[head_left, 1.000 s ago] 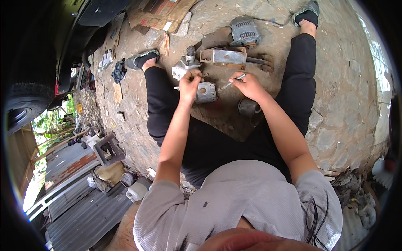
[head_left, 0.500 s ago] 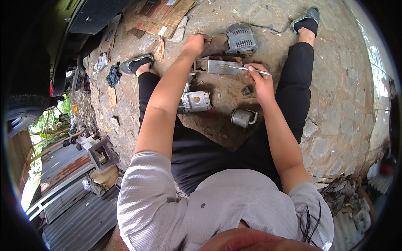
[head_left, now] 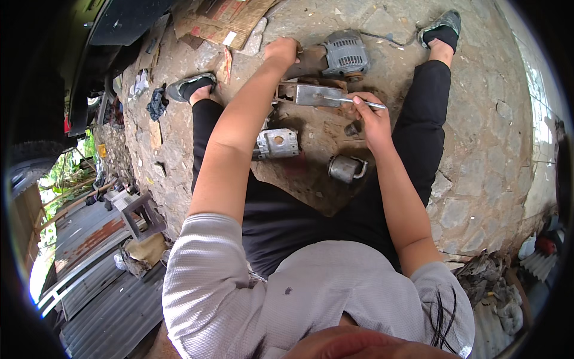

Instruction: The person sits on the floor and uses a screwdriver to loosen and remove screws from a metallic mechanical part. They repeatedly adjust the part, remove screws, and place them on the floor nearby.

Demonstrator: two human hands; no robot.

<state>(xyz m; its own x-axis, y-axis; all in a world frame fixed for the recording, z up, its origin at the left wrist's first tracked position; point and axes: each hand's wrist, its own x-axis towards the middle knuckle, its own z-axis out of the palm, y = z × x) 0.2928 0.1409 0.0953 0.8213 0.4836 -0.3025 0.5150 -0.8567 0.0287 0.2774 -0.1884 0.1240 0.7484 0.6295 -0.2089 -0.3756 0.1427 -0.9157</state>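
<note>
My right hand (head_left: 373, 113) is closed round a thin silver metal rod (head_left: 373, 105). The rod's far end rests on the flat grey metal plate (head_left: 308, 95) of a rusty frame. Beyond that plate lies a grey slotted motor housing (head_left: 347, 52) with a cord. A brown, rusty-looking part (head_left: 312, 62) joins the housing's left side. At its left end my left hand (head_left: 282, 50) is closed, fingers curled; what they hold is hidden. Nearer me, between my legs, lie a pale cast-metal part (head_left: 278, 143) and a small metal cylinder with a curved handle (head_left: 347, 169).
Flattened cardboard (head_left: 230, 21) lies at the far left, near a dark crumpled cloth (head_left: 157, 104). A grey plastic stool (head_left: 142, 214) stands on the left beside corrugated metal sheets (head_left: 113, 311). My legs stretch out on both sides over the stone ground (head_left: 478, 161).
My left hand has shifted slightly away from me and to the left. My right hand holds the rod in nearly the same place on the plate. The view has moved a little.
</note>
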